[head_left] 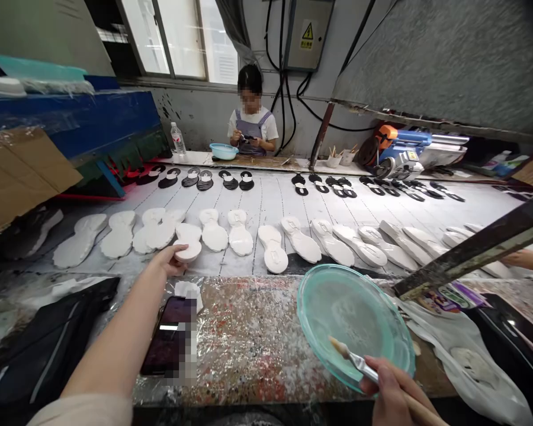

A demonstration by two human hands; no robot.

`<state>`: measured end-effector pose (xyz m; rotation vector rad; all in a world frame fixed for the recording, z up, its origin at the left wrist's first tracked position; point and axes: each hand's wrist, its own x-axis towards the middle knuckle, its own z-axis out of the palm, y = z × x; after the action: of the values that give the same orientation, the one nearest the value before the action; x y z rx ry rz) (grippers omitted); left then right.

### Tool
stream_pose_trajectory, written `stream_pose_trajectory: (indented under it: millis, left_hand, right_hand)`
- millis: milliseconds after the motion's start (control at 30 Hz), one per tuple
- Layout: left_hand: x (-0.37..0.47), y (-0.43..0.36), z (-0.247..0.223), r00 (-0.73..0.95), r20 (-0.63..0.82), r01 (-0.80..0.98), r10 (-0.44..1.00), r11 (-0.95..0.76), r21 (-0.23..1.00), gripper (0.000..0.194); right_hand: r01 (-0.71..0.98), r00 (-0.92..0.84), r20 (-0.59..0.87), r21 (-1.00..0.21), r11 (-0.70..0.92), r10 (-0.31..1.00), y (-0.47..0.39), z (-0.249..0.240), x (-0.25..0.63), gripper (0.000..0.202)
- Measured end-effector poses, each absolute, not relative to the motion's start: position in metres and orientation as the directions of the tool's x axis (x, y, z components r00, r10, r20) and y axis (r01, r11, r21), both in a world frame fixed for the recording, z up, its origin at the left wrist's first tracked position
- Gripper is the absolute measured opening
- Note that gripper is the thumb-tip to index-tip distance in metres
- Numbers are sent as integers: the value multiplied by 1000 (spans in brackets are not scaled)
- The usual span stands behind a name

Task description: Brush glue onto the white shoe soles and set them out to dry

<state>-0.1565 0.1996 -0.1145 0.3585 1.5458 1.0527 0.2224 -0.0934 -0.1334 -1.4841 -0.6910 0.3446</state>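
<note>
The left hand (174,260) is pinching a white sole (189,239) by its edge between its fingers (179,248), beside other soles (240,236) on the pale belt (273,198), while the right hand (388,387) is gripping a brush (362,364) whose bristles (339,347) are hanging over the turquoise bowl (382,302). Supporting the sole firmly and loading the bristles lightly should be helping a tidy stroke.

Over the head feed I count at least fourteen white soles (240,234) in the near row, the right end too overlapped for me to tally; beyond, at least six black pieces (205,180) far left, eight or more far right. I log one large bowl (337,296) and one brush (357,362) near right, one phone (166,337) near left, one small bowl (224,152), two cups (334,161) and one co-worker (251,130) far.
</note>
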Motion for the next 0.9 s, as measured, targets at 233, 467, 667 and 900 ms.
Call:
stream_pose_trajectory:
  millis: [233,467,667,900]
  left_hand:
    - [-118,70,-124,129,-379,-712,916,352,608,49]
    - [-44,36,-145,658,-374,-617,653,753,230,38]
    - [-11,43,-124,505,-572,-606,647,737,299,38]
    - [12,46,-109,351,-638,-627,685,678,383,26]
  right_hand:
    - [212,774,47,-959,-188,631,-69,-120,241,46]
    - [468,529,-148,-770,-433,836,-44,-122,235,49]
    - [304,653,-130,-857,-416,746,-54,-110,235,46]
    - [1,526,-127,-989,-149,841,-55,-124,207,52]
